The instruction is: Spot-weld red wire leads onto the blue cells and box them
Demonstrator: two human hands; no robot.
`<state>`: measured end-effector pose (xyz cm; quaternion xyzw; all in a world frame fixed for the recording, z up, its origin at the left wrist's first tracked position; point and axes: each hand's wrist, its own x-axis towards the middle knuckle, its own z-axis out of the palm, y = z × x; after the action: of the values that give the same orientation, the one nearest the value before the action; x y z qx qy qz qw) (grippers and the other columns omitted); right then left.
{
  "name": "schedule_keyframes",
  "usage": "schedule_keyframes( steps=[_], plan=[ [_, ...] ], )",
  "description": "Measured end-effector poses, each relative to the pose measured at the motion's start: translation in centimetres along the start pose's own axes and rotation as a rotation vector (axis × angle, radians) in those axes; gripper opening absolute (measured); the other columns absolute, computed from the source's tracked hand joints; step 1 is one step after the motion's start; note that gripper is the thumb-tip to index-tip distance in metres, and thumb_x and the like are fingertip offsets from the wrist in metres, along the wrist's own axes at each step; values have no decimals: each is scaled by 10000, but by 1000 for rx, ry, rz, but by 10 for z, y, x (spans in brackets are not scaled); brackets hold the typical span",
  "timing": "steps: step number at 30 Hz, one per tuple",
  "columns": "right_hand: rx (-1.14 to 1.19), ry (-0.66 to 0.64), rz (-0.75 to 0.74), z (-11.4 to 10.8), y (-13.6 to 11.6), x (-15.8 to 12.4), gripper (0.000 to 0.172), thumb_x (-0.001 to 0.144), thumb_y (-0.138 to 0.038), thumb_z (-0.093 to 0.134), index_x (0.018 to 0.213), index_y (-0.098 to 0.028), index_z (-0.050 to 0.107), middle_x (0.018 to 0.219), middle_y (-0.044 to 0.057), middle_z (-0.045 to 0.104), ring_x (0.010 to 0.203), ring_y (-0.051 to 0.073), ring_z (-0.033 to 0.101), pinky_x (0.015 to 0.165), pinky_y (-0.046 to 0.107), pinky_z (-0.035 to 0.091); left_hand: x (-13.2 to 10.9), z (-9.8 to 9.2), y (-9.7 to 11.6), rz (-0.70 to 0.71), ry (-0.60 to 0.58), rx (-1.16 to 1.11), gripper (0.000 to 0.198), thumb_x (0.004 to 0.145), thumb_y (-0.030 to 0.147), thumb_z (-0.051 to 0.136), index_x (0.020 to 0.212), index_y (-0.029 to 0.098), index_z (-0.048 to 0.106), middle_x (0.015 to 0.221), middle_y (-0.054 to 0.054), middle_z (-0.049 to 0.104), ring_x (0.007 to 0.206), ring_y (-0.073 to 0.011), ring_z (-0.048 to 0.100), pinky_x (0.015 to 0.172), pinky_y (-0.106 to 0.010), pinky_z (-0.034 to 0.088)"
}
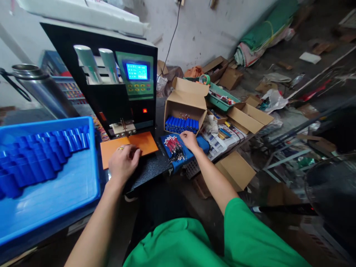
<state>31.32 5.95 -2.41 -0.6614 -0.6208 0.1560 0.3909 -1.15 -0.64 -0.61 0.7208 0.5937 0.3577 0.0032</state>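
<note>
Wires (175, 148) are piled just left of the fingers of the right hand (189, 140), lengthwise toward the wearer, white tips mostly away. Left hand's (124, 163) curled over the orange board (146, 142); can't tell if either's gripping.

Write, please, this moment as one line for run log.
left hand: at orange board, grip unclear | right hand: beside wire leads, grip unclear | machine display: lit | blue tray: holds blue cylinders
</note>
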Motion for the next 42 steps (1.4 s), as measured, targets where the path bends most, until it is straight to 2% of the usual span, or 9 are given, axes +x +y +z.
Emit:
schedule_keyframes(
  steps=[2, 6, 11, 15, 19, 23, 26, 35, 42],
  plan=[
    [65, -62, 81, 7, 0, 4, 168, 846, -214, 602, 830, -146, 755, 861, 75, 770, 840, 217, 711, 809, 297, 532, 0, 0, 0, -2, -5, 3, 307, 938, 475, 535, 980, 203, 673, 949, -83, 693, 899, -252, 632, 719, -338, 394],
    [88, -99, 95, 17, -1, 12, 139, 807, -205, 642, 855, -154, 762, 889, 68, 778, 852, 210, 712, 824, 290, 520, 0, 0, 0, -11, -19, 13, 314, 935, 478, 536, 989, 201, 674, 936, -84, 697, 896, -256, 634, 713, -340, 392],
    [29, -125, 128, 24, 0, 14, 123, 800, -214, 652, 713, -175, 731, 823, 60, 769, 850, 215, 705, 828, 290, 505, 0, 0, 1, -16, -21, 25, 308, 938, 474, 526, 970, 203, 670, 933, -79, 696, 901, -258, 637, 716, -343, 390],
    [125, -90, 176, 28, 4, 11, 112, 763, -249, 687, 682, -173, 701, 746, 37, 740, 760, 191, 680, 751, 269, 499, 0, 0, 2, -29, -34, 26, 322, 939, 481, 516, 987, 203, 670, 945, -83, 694, 915, -260, 635, 726, -349, 393],
    [334, -56, 243, 24, 2, 5, 146, 737, -297, 701, 681, -169, 660, 624, -9, 653, 614, 138, 594, 616, 233, 463, 1, -1, 4, -42, -40, 18, 312, 932, 475, 522, 983, 208, 674, 952, -87, 693, 930, -263, 629, 729, -349, 391],
    [569, -71, 380, 12, -3, 1, 237, 691, -355, 756, 699, -178, 598, 497, -84, 480, 449, 80, 422, 447, 188, 325, 1, -3, 6, -52, -47, 8, 306, 925, 470, 526, 980, 210, 677, 939, -87, 689, 912, -264, 622, 729, -349, 393],
    [657, -75, 422, 5, -6, 1, 316, 658, -382, 806, 698, -181, 565, 479, -101, 433, 416, 59, 378, 401, 171, 260, 1, -3, 5, -50, -43, -1, 312, 927, 471, 524, 990, 207, 678, 959, -93, 689, 931, -264, 622, 746, -350, 403],
    [591, -12, 312, 0, -5, 2, 380, 680, -472, 817, 696, -167, 590, 455, -77, 471, 404, 61, 385, 390, 175, 277, 2, -1, 3, -44, -51, 11, 304, 931, 469, 522, 984, 209, 670, 965, -95, 688, 940, -269, 625, 731, -351, 398],
    [614, 111, 154, -31, -33, 8, 381, 737, -513, 778, 765, -183, 587, 492, -74, 491, 431, 72, 418, 408, 184, 315, 1, -3, 5, -54, -42, -10, 310, 920, 475, 532, 980, 206, 674, 982, -96, 689, 934, -262, 627, 729, -348, 408]
  ],
)
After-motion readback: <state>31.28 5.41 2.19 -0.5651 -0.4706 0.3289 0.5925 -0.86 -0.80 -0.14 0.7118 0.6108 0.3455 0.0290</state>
